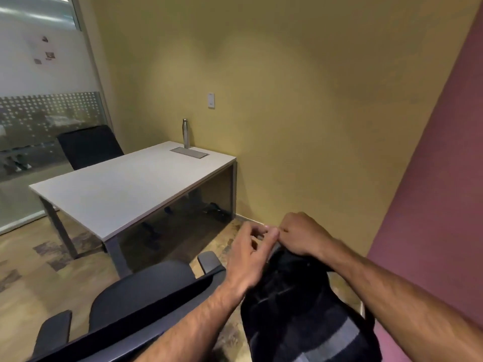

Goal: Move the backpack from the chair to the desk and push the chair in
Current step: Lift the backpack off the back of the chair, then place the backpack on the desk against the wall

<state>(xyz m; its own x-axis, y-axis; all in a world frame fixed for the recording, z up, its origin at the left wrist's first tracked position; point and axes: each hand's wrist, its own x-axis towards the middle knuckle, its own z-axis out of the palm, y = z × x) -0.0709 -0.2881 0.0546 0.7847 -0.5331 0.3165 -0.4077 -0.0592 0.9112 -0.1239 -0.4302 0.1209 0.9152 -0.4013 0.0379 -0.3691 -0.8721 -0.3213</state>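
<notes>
Lifting: a person's two bare hands meet at the top of a black backpack (300, 304) in the lower right of the head view.
Right hand (300, 236): fingers curled shut on what looks like the top handle; the handle itself is hidden.
Left hand (251, 257): fingers loosely bent and apart beside the right hand, touching the bag's top edge but not clearly gripping.
Backpack: it hangs to the right of the chair (146, 293), apparently off the seat, and well apart from the desk (125, 189).
Long axis: it runs from the hands down toward the bottom edge of the frame, top end up, grey band low.
Desk: white top at centre left, bare save a steel bottle (186, 133) at its far edge.
Doing it well: get both hands firmly closed before swinging left, keep the bag upright, and set it down short of the bottle.
Chair: not yet pushed in.
</notes>
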